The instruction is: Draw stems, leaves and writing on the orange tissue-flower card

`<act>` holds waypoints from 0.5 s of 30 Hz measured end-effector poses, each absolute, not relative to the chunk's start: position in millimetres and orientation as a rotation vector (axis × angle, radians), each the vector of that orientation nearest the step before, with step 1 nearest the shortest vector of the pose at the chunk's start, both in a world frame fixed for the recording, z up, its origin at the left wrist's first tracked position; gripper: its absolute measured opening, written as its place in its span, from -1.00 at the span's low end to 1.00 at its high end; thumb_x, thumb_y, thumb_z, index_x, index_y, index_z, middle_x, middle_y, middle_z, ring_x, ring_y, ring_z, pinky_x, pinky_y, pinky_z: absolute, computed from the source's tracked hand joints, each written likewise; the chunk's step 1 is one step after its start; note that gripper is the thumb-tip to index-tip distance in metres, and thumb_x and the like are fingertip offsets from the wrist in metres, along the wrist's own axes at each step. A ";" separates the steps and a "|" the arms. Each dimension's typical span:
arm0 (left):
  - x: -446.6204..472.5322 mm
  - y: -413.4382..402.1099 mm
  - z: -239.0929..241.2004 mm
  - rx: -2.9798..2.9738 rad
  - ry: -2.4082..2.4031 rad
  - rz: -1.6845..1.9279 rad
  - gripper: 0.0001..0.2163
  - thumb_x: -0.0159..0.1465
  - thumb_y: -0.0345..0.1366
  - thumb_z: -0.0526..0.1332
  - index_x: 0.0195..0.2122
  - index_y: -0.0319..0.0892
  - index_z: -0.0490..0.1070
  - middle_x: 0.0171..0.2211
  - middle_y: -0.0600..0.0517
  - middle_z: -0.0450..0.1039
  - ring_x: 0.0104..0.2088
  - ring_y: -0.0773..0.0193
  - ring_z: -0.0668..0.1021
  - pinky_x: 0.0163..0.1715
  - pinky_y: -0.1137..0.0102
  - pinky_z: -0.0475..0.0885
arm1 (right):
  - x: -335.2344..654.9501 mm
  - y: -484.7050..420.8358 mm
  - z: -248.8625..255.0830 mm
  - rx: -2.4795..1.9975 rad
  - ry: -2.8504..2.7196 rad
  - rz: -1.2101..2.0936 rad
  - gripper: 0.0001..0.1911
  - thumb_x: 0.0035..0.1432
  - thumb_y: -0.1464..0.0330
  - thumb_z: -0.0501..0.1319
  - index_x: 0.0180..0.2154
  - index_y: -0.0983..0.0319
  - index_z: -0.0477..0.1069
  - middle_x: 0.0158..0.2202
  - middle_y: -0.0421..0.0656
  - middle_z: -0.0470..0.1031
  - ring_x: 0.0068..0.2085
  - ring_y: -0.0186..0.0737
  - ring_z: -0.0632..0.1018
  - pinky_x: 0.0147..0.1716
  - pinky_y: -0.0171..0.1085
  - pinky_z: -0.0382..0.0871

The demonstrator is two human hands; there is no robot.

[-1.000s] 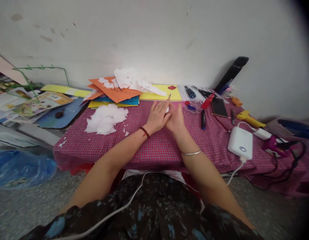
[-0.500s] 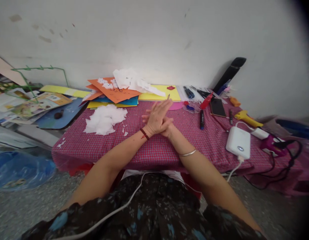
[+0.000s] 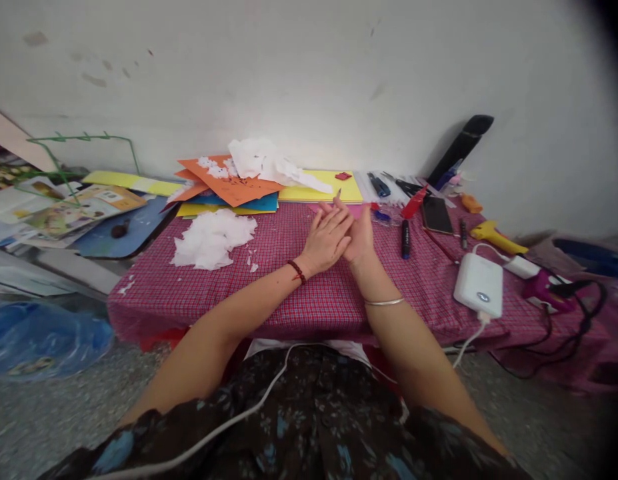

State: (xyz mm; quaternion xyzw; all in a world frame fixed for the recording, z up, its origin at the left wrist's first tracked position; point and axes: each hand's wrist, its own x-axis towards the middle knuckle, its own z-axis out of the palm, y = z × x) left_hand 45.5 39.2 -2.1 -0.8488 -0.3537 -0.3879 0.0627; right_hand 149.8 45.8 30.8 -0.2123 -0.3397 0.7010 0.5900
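Observation:
My left hand (image 3: 326,239), a dark red beaded bracelet (image 3: 297,272) at its wrist, lies with fingers stretched flat across the palm of my right hand (image 3: 361,237). My right hand is tilted with its palm turned toward the left one and its thumb raised, a silver bangle (image 3: 385,303) on its forearm. Both are open and pressed together above the checked tablecloth (image 3: 283,293). Whether anything lies between the palms is hidden. Just beyond them is a pink paper (image 3: 356,210). To the left sits a pile of torn white tissue (image 3: 213,239).
Orange sheets (image 3: 236,190), crumpled white tissue (image 3: 259,160) and yellow paper (image 3: 349,190) lie along the wall. On the right are a marker (image 3: 405,240), a red-capped tube (image 3: 415,203), a dark flat case (image 3: 437,215), a yellow glue gun (image 3: 496,237) and a white power bank (image 3: 479,285) with cables.
My hands have slid against each other. The right one has shifted right and turned its palm more into view, while the left now lies lower across it.

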 end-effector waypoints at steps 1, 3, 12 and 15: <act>49.9 35.7 -3.3 -2.597 -1.004 -1.181 -0.48 0.45 -0.08 -0.13 0.29 -0.26 0.25 0.31 -0.18 0.26 0.36 0.06 0.24 0.38 0.01 -0.02 | 147.0 42.8 29.2 -0.485 -0.731 1.594 -0.38 0.25 -0.06 -0.11 0.14 0.09 0.35 0.26 -0.09 0.36 0.39 -0.10 0.22 0.32 0.19 0.07; 56.1 30.3 -4.6 -2.645 -0.877 -1.212 -0.45 0.45 -0.04 -0.12 0.31 -0.30 0.21 0.31 -0.21 0.27 0.36 0.08 0.23 0.38 0.06 0.04 | 131.2 33.4 23.9 -0.386 -0.558 1.462 -0.43 0.27 0.04 -0.15 0.18 0.02 0.32 0.37 -0.22 0.19 0.45 -0.22 0.08 0.35 0.12 -0.01; 57.3 28.7 -4.7 -2.706 -0.801 -1.238 -0.46 0.43 -0.07 -0.07 0.32 -0.28 0.17 0.30 -0.20 0.26 0.35 0.06 0.24 0.38 0.06 0.08 | 61.5 7.3 25.0 0.082 -0.095 0.930 -0.47 0.18 0.17 -0.06 0.15 -0.09 0.37 0.34 -0.34 0.25 0.45 -0.33 0.05 0.42 -0.09 -0.20; 58.1 27.8 -4.2 -2.728 -0.815 -1.241 -0.46 0.42 -0.08 -0.05 0.33 -0.26 0.15 0.31 -0.21 0.26 0.36 0.07 0.24 0.38 0.04 0.09 | 66.6 1.3 37.1 -0.063 -0.025 0.982 -0.42 0.18 0.18 -0.08 0.21 -0.12 0.31 0.33 -0.34 0.27 0.45 -0.29 0.07 0.42 0.00 -0.17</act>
